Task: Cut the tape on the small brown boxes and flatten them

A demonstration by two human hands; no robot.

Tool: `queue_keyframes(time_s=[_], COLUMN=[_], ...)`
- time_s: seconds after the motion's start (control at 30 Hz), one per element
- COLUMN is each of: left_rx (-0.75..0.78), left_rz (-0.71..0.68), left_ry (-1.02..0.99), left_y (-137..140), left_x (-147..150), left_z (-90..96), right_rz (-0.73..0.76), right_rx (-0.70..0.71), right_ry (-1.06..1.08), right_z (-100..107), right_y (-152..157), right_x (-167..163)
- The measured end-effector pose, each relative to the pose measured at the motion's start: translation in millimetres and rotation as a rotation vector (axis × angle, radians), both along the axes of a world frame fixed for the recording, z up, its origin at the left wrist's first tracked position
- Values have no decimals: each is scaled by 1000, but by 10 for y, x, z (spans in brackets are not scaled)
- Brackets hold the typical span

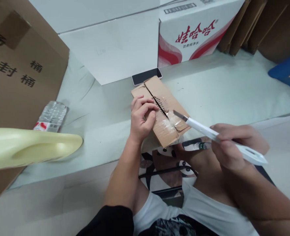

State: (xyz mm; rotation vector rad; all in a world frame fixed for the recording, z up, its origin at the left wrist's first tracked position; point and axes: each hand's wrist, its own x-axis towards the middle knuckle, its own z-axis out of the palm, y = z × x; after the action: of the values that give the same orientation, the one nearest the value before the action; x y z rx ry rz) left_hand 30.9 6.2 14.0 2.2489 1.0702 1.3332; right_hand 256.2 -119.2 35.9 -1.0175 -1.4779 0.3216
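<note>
A small brown cardboard box [172, 98] lies at an angle near the table's front edge. A dark slit runs lengthwise along its top, and clear tape, wrinkled and partly lifted, covers the near end. My left hand [142, 118] rests on the box's left side with fingers curled, steadying it. In my right hand [237, 142] is a white utility knife [204, 128], its blade extended. The blade tip hovers over or just touches the taped near end; which of the two I cannot tell.
A phone [145, 77] lies behind the small box, before a white box [115, 49] and a red-and-white carton [191, 39]. Leftward are a large carton [24, 75], a crumpled plastic bottle [53, 113] and a pale yellow object [36, 147]. Folded cardboard [248, 26] and a blue item [289, 73] sit right.
</note>
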Motion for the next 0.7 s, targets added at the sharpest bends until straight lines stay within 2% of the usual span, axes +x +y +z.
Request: queue_keyframes(time_s=[0.1,0.27,0.37,0.43,0.6,0.7], left_rx=[2,-7,-1,-2,-2,3], left_rz=[-5,20,9,8,1,-6], left_ry=[-12,22,4,8,-3,-20], left_y=[1,-2,-5,-8,-13,-14], left_x=[9,9,9,8,7,8], left_z=[1,-1,2,6,5,0], right_rz=[36,34,-47,-124,-250,-240], right_rx=[53,-45,-77,-49,-3,65], right_ry=[-62,-161,-151,-168,-292,-396], right_z=[112,72,-3,-17,71,124], right_y=[28,45,27,19,13,31], right_x=[-69,-14,5,1,-26,-54])
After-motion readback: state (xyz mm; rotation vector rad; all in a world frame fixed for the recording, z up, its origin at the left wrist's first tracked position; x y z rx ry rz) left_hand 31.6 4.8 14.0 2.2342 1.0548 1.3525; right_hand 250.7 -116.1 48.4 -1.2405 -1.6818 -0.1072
